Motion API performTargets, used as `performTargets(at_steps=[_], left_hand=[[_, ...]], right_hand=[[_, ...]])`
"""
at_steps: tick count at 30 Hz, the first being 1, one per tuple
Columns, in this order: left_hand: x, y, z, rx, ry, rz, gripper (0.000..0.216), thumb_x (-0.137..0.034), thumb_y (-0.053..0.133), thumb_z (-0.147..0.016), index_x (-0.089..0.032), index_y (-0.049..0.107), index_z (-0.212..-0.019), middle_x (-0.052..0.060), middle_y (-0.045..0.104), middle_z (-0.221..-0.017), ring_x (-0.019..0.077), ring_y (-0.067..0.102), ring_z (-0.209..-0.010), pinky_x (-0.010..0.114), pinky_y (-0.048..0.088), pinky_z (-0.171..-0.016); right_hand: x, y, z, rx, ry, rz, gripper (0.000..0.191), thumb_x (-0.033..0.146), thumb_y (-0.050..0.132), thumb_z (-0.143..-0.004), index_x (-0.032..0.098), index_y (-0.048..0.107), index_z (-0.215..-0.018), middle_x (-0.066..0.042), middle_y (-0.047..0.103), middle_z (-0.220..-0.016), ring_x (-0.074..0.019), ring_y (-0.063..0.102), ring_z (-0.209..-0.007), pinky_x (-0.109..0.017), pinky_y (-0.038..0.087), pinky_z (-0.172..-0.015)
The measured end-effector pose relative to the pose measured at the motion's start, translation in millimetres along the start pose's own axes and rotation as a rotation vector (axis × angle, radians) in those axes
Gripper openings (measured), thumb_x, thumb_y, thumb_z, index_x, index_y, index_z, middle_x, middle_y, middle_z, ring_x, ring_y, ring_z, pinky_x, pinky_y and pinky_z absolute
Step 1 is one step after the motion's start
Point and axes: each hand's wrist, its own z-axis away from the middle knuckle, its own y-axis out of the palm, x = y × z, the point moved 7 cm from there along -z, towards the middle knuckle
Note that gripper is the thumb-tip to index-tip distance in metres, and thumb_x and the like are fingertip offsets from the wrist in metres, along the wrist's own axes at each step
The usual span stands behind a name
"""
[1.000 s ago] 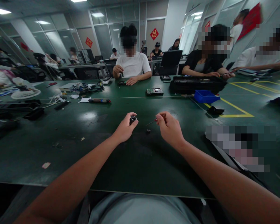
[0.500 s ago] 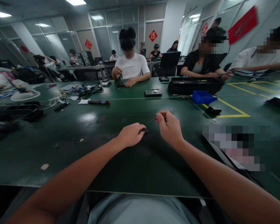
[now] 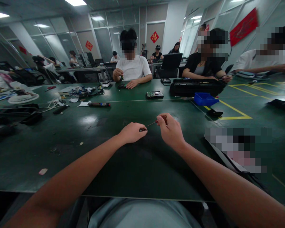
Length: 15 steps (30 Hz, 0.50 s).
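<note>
Between the fingers and thumb of my left hand (image 3: 131,132) is a small dark part (image 3: 141,129), mostly covered, so I cannot make out its kind. My right hand (image 3: 169,129) is closed around the handle of a thin screwdriver (image 3: 152,123). The handle looks reddish and is largely hidden in the fingers. Its metal shaft slants down and left, the tip ending close to the fingertips of my left hand. Both hands are over the middle of the green table (image 3: 123,167).
Across the table sits a person in white (image 3: 135,69). A circuit-board-topped drive (image 3: 155,95), a blue bin (image 3: 205,99) and a long black casing (image 3: 197,87) lie beyond my hands. Cables (image 3: 83,91) and a taped cylindrical tool (image 3: 99,104) are at left.
My left hand has turned and moved slightly left and up with the small dark part, which is now more covered by the fingers. The screwdriver has shifted slightly left.
</note>
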Motion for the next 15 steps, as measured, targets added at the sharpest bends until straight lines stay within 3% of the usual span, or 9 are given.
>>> performTargets(at_steps=[3, 6, 10, 15], left_hand=[[19, -16, 8, 0.015, -0.118, 0.353, 0.030, -0.039, 0.057, -0.088, -0.020, 0.072, -0.103, 0.006, 0.072, -0.092, 0.0142, 0.060, -0.063, 0.027, 0.046, -0.060], [50, -37, 23, -0.061, -0.278, 0.666, 0.031, -0.037, 0.059, -0.085, -0.017, 0.070, -0.107, 0.007, 0.067, -0.090, 0.0108, 0.054, -0.060, 0.021, 0.035, -0.048], [98, -76, 54, -0.289, -0.424, 0.982, 0.025, -0.036, 0.061, -0.086, -0.015, 0.063, -0.099, 0.003, 0.057, -0.081, 0.0094, 0.049, -0.059, 0.019, 0.032, -0.045], [153, -136, 115, -0.614, -0.577, 1.003, 0.014, -0.026, 0.052, -0.095, -0.013, 0.056, -0.090, -0.003, 0.054, -0.074, 0.0055, 0.048, -0.061, 0.014, 0.031, -0.052]], right_hand=[[-1, 0, 0, 0.005, 0.013, -0.005, 0.024, 0.040, 0.043, -0.099, 0.023, 0.058, -0.092, -0.005, 0.070, -0.079, -0.0219, 0.066, -0.074, -0.034, 0.044, -0.068], [-1, 1, -1, 0.021, 0.008, -0.006, 0.025, 0.041, 0.042, -0.099, 0.023, 0.059, -0.093, -0.005, 0.070, -0.081, -0.0218, 0.066, -0.075, -0.034, 0.044, -0.068], [-1, 2, -1, 0.029, -0.002, 0.009, 0.025, 0.040, 0.042, -0.099, 0.023, 0.058, -0.093, -0.005, 0.069, -0.080, -0.0221, 0.065, -0.075, -0.035, 0.043, -0.068], [-3, 3, -1, 0.040, -0.001, 0.013, 0.025, 0.040, 0.042, -0.100, 0.023, 0.059, -0.094, -0.006, 0.069, -0.080, -0.0227, 0.066, -0.076, -0.035, 0.043, -0.068]])
